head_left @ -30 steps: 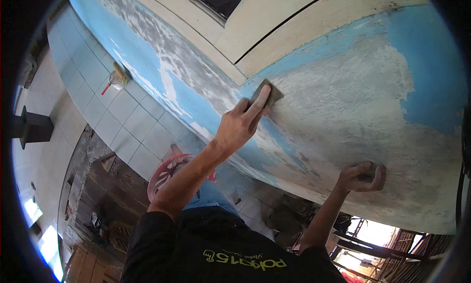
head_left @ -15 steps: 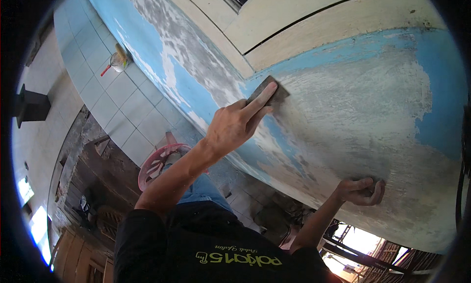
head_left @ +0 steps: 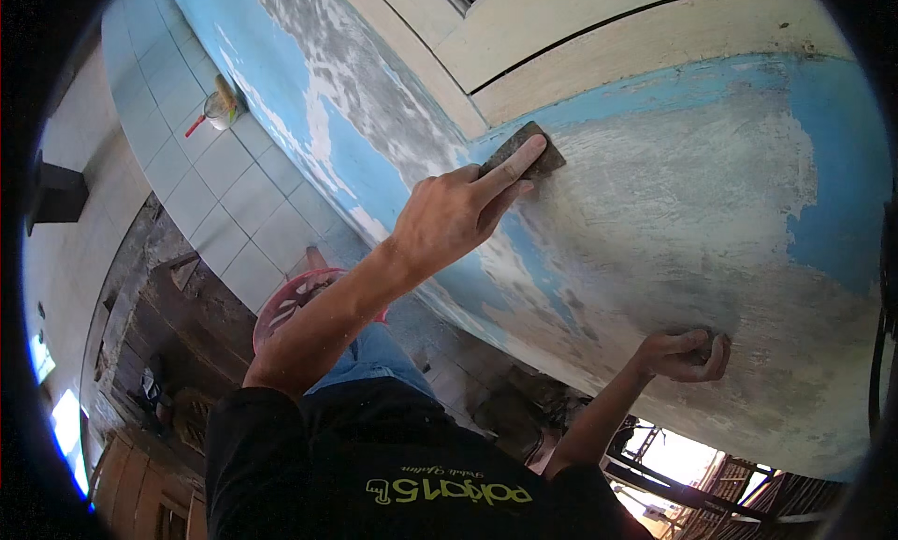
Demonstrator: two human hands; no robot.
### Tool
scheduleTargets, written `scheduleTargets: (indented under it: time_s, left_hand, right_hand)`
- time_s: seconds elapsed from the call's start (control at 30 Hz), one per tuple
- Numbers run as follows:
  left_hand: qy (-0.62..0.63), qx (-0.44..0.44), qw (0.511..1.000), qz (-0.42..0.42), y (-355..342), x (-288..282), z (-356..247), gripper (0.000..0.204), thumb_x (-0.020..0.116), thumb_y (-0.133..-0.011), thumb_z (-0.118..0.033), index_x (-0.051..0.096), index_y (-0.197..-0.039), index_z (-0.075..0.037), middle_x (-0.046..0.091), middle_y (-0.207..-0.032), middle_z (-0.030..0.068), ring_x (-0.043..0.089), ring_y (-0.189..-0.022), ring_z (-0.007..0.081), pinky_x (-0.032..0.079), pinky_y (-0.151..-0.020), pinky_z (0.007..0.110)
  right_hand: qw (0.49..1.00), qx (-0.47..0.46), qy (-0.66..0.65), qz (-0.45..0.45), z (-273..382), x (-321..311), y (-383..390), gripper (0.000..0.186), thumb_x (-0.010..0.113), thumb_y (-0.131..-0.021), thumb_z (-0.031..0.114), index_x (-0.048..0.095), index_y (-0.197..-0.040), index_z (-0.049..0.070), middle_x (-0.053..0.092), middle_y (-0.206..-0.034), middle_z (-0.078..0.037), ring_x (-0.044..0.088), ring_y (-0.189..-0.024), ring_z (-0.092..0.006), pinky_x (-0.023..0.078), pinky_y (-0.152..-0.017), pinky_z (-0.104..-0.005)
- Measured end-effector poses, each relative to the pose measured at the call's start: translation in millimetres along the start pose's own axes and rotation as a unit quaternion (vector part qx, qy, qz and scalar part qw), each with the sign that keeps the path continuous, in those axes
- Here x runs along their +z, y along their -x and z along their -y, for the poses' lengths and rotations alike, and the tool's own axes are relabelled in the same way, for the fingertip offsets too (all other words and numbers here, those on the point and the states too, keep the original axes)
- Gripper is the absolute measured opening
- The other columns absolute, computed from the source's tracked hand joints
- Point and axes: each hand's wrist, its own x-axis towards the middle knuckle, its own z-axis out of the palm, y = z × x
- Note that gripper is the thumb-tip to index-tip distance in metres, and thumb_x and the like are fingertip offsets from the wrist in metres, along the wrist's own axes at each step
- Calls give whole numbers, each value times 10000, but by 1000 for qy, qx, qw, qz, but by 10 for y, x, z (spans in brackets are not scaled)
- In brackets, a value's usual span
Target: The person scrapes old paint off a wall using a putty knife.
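Observation:
My left hand (head_left: 449, 214) presses a dark grey rectangular piece of sandpaper (head_left: 535, 156) flat on the wall (head_left: 673, 194), with the fingers stretched along it. The sheet lies just below the cream wooden frame, where worn blue paint meets the grey-white patch. Farther right and lower, my right hand (head_left: 687, 355) is curled close to the same wall, its palm side partly turned up. A dark shape shows between its thumb and fingers; whether it is an object or shadow is unclear.
Cream wooden boards (head_left: 561, 53) border the wall above. On the pale floor tiles (head_left: 224, 166) at the left stands a small clear tub (head_left: 222, 111) with a red-handled tool. A pink plastic seat (head_left: 285, 301) is beside my legs. A dark post (head_left: 58, 194) is at far left.
My left hand has slid the sandpaper a little up and to the right, toward the wooden frame. My right hand stays at about the same place on the wall. The view has shifted slightly.

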Motion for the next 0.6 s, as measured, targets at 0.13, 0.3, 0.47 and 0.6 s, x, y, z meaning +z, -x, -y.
scheduleTargets:
  time_s: [0.13, 0.3, 0.47, 0.6]
  left_hand:
    - [-12, -2, 1000, 21, 29, 14, 92, 601, 625, -919, -195, 371, -1464, -201, 631, -662, 81, 546, -479, 187, 459, -445, 352]
    - [17, 12, 1000, -2, -45, -19, -6, 577, 629, -916, -183, 404, -1447, -195, 651, -682, 96, 559, -482, 186, 478, -461, 351]
    - [29, 6, 1000, 5, 13, 29, 89, 576, 633, -913, -186, 409, -1444, -194, 655, -691, 102, 567, -488, 187, 479, -460, 357]
    - [12, 23, 1000, -11, -129, -22, -57, 578, 636, -911, -176, 411, -1443, -199, 650, -687, 103, 579, -496, 189, 479, -461, 358]
  right_hand:
    - [1000, -2, -13, -1, -29, 2, 20, 240, 490, -981, 186, 464, -1120, -7, 453, -1082, -149, 539, -971, -247, 465, -785, -398]
    - [1000, 29, 0, 3, -113, -39, 144, 234, 493, -982, 180, 467, -1121, -6, 458, -1064, -144, 525, -886, -208, 442, -725, -361]
    - [1000, 16, -16, 1, -4, 2, 54, 210, 506, -975, 152, 474, -1119, 3, 460, -1037, -137, 503, -815, -184, 425, -680, -337]
    - [998, 62, -1, 19, -14, 4, 91, 224, 479, -975, 155, 435, -1136, 6, 467, -1021, -145, 471, -884, -212, 432, -744, -393]
